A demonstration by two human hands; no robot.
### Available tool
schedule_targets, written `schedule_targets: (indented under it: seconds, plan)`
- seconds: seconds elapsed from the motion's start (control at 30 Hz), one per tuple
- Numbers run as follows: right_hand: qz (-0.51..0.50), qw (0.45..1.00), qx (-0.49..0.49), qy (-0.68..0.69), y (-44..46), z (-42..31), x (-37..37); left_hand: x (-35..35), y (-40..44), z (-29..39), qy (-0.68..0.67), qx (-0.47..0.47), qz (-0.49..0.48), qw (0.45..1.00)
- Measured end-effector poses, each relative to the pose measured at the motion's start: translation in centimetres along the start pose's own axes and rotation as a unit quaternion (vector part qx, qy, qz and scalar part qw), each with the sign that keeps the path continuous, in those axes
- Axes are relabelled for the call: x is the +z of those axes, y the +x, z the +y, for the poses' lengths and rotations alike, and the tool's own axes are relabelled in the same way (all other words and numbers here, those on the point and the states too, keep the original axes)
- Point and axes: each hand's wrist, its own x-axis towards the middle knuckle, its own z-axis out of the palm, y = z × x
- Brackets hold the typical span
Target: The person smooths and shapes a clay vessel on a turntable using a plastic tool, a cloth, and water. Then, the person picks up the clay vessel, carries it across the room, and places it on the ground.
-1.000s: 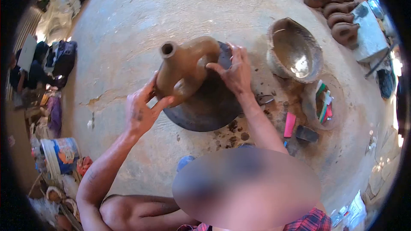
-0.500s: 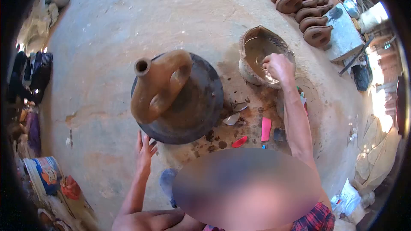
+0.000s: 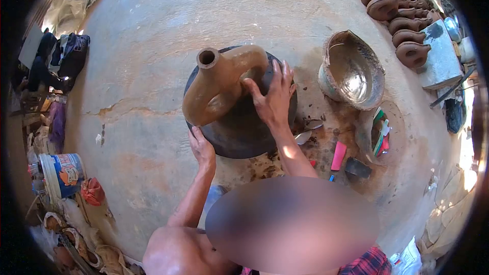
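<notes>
A brown clay ring-shaped vessel (image 3: 209, 89) with a round open spout stands on a dark round turntable (image 3: 244, 145). My right hand (image 3: 275, 97) is over the right side of the turntable, fingers spread. Its thumb reaches the vessel by the opening in the ring; whether it presses there I cannot tell. At the near left rim of the turntable is my left hand (image 3: 202, 147), fingers extended, tips close to the vessel's lower end. Neither hand holds anything. To the right sits a worn basin (image 3: 328, 79) with murky, shiny water in it.
Beside the turntable lie a pink strip (image 3: 338, 156), a dark block (image 3: 358, 168) and a pale shard (image 3: 303, 137). A broken bowl (image 3: 364, 132) holds small tools. Rows of clay rings (image 3: 412, 53) stand at upper right, near a pale block (image 3: 442, 58). A bucket (image 3: 63, 173) is at left.
My right hand has left the water basin and come over to the vessel. My left hand has moved up to the turntable's rim. The view has shifted, so the surroundings sit differently.
</notes>
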Motion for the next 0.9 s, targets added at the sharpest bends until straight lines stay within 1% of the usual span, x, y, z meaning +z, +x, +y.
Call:
schedule_targets:
  seconds: [0.07,0.1,0.17,0.2,0.23,0.27,0.3,0.33,0.37,0.5,0.57,0.6,0.67,0.8,0.87,0.9]
  plan:
    - [-0.073,0.995,0.038,-0.059,0.7,0.0,1.2,-0.2,0.2,0.2,0.015,-0.001,0.001,1.0]
    - [-0.076,0.995,0.036,-0.059,1.3,0.4,1.0,-0.5,0.5,0.4,0.031,0.01,-0.016,0.999]
    - [-0.039,0.998,-0.047,-0.034,3.0,1.8,-0.8,-0.7,1.3,0.3,0.043,0.018,-0.033,0.998]
    - [-0.041,0.997,-0.049,-0.037,3.8,2.0,-1.7,-0.6,1.7,0.3,0.026,0.047,-0.024,0.998]
    - [0.006,0.992,-0.124,-0.033,4.6,2.0,-2.7,-0.5,2.0,0.3,0.01,0.074,-0.016,0.997]
    - [0.05,0.978,-0.198,-0.029,5.3,1.9,-3.6,-0.6,2.2,0.2,0.008,0.068,-0.018,0.997]
    - [0.046,0.978,-0.198,-0.033,6.0,1.6,-4.3,-0.8,2.3,0.7,0.011,0.075,-0.032,0.997]
    - [0.051,0.964,-0.259,-0.04,6.9,1.2,-4.9,-1.0,2.6,0.9,0.015,0.084,-0.045,0.995]
    - [0.057,0.945,-0.318,-0.046,7.3,1.0,-5.4,-0.8,3.3,0.0,0.031,0.103,-0.028,0.994]
    - [0.041,0.942,-0.331,-0.041,6.7,0.9,-5.7,-1.0,4.2,0.3,0.0,0.113,-0.044,0.993]
    - [0.034,0.973,-0.218,0.06,5.3,2.6,-4.1,-1.4,4.6,1.3,0.017,0.122,-0.084,0.989]
    - [0.03,0.972,-0.223,0.06,4.4,3.1,-3.3,-1.5,5.1,0.9,0.013,0.118,-0.081,0.99]
    - [-0.011,0.986,-0.12,0.116,2.8,3.8,-2.2,-1.6,6.1,0.2,0.002,0.126,-0.111,0.986]
    - [-0.019,0.986,-0.122,0.113,4.1,3.2,-4.1,-1.5,6.5,0.3,0.0,0.128,-0.105,0.986]
    - [0.005,0.971,-0.233,0.062,6.3,0.9,-6.8,-1.3,6.7,0.2,0.001,0.143,-0.089,0.986]
    - [0.005,0.97,-0.236,0.062,7.2,-0.5,-7.6,-1.4,6.8,0.3,-0.001,0.143,-0.088,0.986]
